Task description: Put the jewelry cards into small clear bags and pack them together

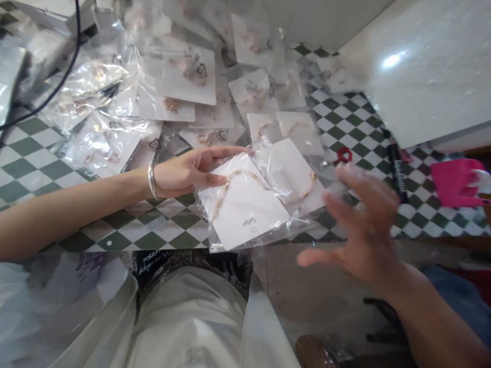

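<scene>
My left hand point(189, 171), a silver bangle at its wrist, grips a clear plastic bag by its upper left edge, thumb on top. Inside the bag is a white card point(250, 207) with a thin gold chain bracelet point(227, 187) on it. Partly under this bag, to its right, lies another bagged card point(293, 168) with a similar gold bracelet point(309, 186). My right hand point(361, 227) hovers just right of the two bags, fingers apart and slightly blurred by motion, with nothing visible in it.
Many bagged jewellery cards point(186, 77) pile up at the back and left of the checkered table point(181, 238). A black cable point(77, 29) hangs at left. To the right are a red ring point(344, 154), a black marker point(397, 170), a pink holder point(456, 181) and a white panel point(440, 80).
</scene>
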A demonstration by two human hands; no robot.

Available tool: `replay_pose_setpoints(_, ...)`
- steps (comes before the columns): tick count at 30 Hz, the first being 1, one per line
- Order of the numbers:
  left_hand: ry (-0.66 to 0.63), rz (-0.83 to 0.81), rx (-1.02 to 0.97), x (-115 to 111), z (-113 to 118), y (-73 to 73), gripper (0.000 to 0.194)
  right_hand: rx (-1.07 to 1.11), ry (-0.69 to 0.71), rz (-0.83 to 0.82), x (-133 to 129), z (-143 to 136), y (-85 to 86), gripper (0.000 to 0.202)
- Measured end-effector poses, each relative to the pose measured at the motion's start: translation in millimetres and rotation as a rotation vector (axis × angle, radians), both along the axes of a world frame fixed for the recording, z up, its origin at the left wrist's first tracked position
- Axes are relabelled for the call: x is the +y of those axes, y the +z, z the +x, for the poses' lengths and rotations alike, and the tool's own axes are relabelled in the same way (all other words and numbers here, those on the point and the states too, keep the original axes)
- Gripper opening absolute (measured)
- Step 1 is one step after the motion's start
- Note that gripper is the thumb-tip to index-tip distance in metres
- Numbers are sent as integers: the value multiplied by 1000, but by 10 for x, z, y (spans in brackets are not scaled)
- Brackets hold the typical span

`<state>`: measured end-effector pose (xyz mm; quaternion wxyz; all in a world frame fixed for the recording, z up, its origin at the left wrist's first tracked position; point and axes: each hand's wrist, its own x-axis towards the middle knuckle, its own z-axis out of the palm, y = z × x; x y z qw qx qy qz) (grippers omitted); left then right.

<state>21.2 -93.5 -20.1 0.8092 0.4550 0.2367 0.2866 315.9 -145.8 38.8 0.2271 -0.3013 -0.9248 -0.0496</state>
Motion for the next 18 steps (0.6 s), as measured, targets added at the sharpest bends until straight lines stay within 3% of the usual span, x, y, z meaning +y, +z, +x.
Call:
replay_pose_setpoints(3, -23, -23, -40, -60, 23, 10, 57, -86, 113, 146, -89, 57, -115, 99)
replay_pose_setpoints(8, -184, -62, -81, -209, 95, 28, 55, -254, 31, 356, -277, 95, -119, 36)
replay_pose_setpoints(10, -233, -46, -105, -240, 112, 25, 52, -313, 52, 440, -300, 141, -65, 27)
replay_pose_setpoints(12, -257, -39, -111, -237, 109, 17, 57, -334, 18, 480, -275, 235, -12, 34)
replay_pose_setpoints(15, -243, -58, -79, -203, 85, 6, 72, -260, -142, 537, -219, 392, 38, 53)
replay_pose_setpoints(18, -214, -96, -33, -191, 78, 14, 68, -142, -189, 467, -225, 382, 45, 63)
